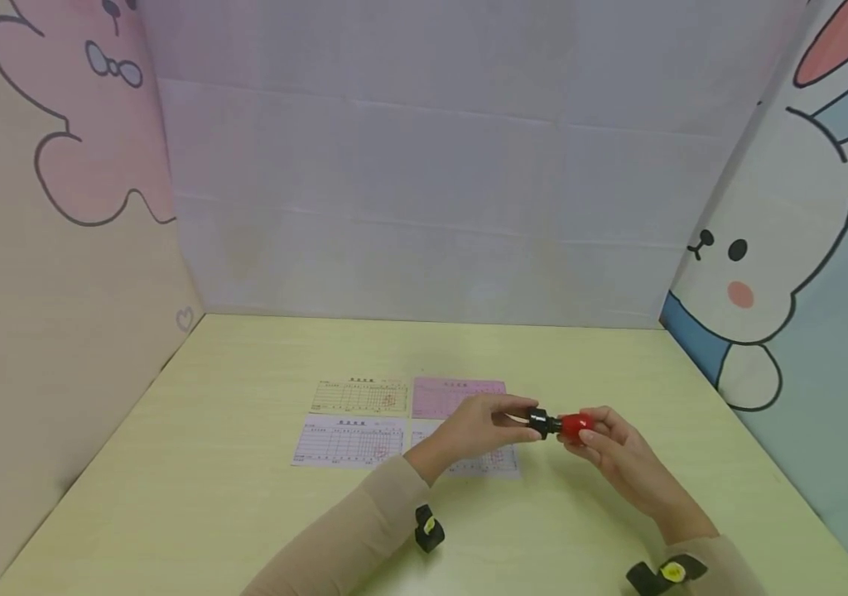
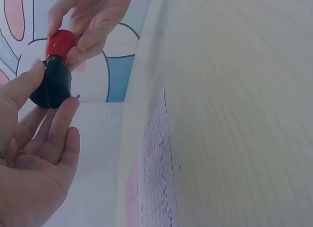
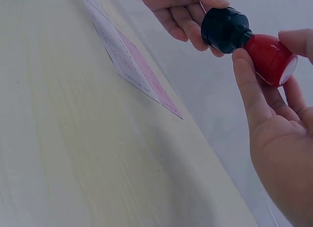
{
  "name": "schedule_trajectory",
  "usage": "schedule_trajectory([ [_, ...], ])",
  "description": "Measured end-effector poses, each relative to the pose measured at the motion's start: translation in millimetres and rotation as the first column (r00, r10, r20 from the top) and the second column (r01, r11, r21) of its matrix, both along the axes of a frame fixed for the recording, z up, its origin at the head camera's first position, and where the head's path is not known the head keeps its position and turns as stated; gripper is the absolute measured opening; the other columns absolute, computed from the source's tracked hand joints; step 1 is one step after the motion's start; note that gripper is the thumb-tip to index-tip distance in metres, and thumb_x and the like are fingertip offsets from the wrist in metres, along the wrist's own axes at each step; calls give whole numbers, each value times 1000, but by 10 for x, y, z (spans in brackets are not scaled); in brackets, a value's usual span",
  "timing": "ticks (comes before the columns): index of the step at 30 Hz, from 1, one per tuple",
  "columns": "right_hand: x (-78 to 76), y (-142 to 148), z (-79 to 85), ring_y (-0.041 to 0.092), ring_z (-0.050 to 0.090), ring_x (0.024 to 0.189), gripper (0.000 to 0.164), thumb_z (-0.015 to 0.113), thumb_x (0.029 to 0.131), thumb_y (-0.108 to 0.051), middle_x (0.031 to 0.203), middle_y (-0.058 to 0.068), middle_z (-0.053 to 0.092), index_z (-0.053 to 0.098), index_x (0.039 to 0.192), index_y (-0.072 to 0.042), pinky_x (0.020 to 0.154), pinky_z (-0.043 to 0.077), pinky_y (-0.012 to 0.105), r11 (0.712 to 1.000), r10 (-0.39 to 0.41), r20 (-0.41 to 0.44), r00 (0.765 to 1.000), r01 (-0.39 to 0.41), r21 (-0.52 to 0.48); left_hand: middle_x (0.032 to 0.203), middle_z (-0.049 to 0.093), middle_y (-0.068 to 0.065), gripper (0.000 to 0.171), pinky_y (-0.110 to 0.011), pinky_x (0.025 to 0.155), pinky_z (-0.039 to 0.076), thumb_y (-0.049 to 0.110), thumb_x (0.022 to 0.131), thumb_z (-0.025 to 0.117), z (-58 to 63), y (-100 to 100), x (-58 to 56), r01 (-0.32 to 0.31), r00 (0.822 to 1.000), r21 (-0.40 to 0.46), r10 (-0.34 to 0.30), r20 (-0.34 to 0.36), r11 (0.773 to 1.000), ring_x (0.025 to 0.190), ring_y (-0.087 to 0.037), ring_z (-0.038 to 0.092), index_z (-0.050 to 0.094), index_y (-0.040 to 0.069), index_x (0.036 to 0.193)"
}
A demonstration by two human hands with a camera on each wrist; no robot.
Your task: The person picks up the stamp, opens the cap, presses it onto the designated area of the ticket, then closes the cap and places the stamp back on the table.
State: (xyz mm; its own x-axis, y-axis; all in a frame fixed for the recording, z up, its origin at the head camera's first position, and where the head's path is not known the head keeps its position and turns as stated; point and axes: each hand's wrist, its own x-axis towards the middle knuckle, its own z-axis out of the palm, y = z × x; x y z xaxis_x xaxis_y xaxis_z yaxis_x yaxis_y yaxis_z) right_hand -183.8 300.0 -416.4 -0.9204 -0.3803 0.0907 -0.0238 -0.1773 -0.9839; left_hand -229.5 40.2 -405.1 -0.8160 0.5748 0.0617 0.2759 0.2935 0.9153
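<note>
A hand stamp with a red, rounded handle (image 1: 577, 425) and a black base or cap (image 1: 539, 422) is held in the air between both hands, lying on its side in the head view. My left hand (image 1: 479, 426) pinches the black end (image 2: 51, 85) between thumb and fingers. The right hand (image 1: 628, 463) grips the red handle (image 3: 270, 59) with thumb and fingertips; a pale disc shows on the handle's end in the right wrist view. The underside of the black part is hidden.
Printed forms lie on the pale wooden table (image 1: 193, 463): a yellow one (image 1: 359, 397), a pink one (image 1: 457, 396), a white one (image 1: 349, 440), and another white one (image 1: 502, 462) partly covered by the left hand. Walls with cartoon drawings stand on both sides.
</note>
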Motion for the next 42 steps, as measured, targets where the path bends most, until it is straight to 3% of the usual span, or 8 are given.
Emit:
schedule_trajectory([
  [5, -17, -30, -12, 13, 64, 114, 21, 44, 106, -2, 123, 0, 63, 47, 124, -13, 98, 50, 27, 1000, -12, -3, 1000, 12, 10, 120, 68, 10, 49, -26, 87, 53, 35, 89, 78, -50, -17, -24, 17, 1000, 13, -18, 11, 1000, 95, -2, 67, 64, 25, 135],
  [12, -62, -55, 17, 15, 64, 112, 22, 43, 106, -2, 124, 2, 63, 47, 126, -12, 99, 49, 26, 1000, -12, -64, 998, 13, 13, 120, 67, 10, 51, -27, 83, 54, 38, 88, 79, -42, -40, -38, 18, 1000, 5, -18, 16, 1000, 98, -3, 66, 63, 27, 135],
  [18, -68, -82, 88, 16, 66, 108, 22, 45, 106, -6, 123, 2, 64, 48, 127, -14, 97, 50, 23, 991, -49, -100, 994, 61, 117, 123, 65, 10, 53, -25, 87, 53, 36, 89, 78, -36, -62, -47, 39, 999, -3, -39, -13, 999, 101, -3, 65, 63, 20, 137],
  [21, -69, -108, 119, 16, 67, 105, 24, 49, 106, -12, 122, 5, 64, 46, 130, -9, 95, 50, 22, 967, -106, -104, 989, 127, 221, 124, 65, 10, 53, -25, 89, 52, 36, 89, 78, -32, -68, -46, 48, 999, -11, -48, -22, 999, 102, -4, 65, 62, 21, 137],
  [26, -63, -143, 167, 16, 67, 102, 40, 57, 104, -21, 126, 19, 62, 43, 137, -2, 91, 51, 20, 902, -171, -135, 976, 210, 377, 129, 63, 11, 52, -26, 92, 51, 38, 89, 77, -19, -92, -44, 47, 998, -45, -49, -28, 998, 106, -4, 64, 61, 26, 138],
  [30, -69, -147, 194, 13, 66, 104, 44, 60, 103, -22, 130, 24, 58, 45, 139, -2, 91, 51, 20, 878, -180, -163, 970, 234, 418, 131, 62, 13, 52, -26, 92, 51, 38, 90, 77, -24, -116, -63, 47, 998, -63, -49, -39, 997, 107, -5, 64, 61, 27, 138],
  [35, -78, -126, 198, 8, 62, 109, 46, 64, 100, -23, 131, 18, 58, 50, 141, -7, 90, 50, 20, 845, -183, -217, 959, 266, 464, 131, 63, 9, 50, -24, 93, 51, 36, 91, 76, -24, -160, -80, 54, 996, -79, -59, -63, 995, 106, -4, 63, 61, 26, 138],
  [42, -116, -86, 156, 18, 63, 106, 47, 67, 99, -27, 126, 14, 60, 54, 141, -12, 88, 53, 22, 809, -198, -258, 946, 306, 502, 130, 65, 3, 50, -25, 93, 51, 35, 92, 75, -22, -241, -96, 54, 995, -102, -62, -78, 993, 105, -3, 63, 61, 25, 138],
])
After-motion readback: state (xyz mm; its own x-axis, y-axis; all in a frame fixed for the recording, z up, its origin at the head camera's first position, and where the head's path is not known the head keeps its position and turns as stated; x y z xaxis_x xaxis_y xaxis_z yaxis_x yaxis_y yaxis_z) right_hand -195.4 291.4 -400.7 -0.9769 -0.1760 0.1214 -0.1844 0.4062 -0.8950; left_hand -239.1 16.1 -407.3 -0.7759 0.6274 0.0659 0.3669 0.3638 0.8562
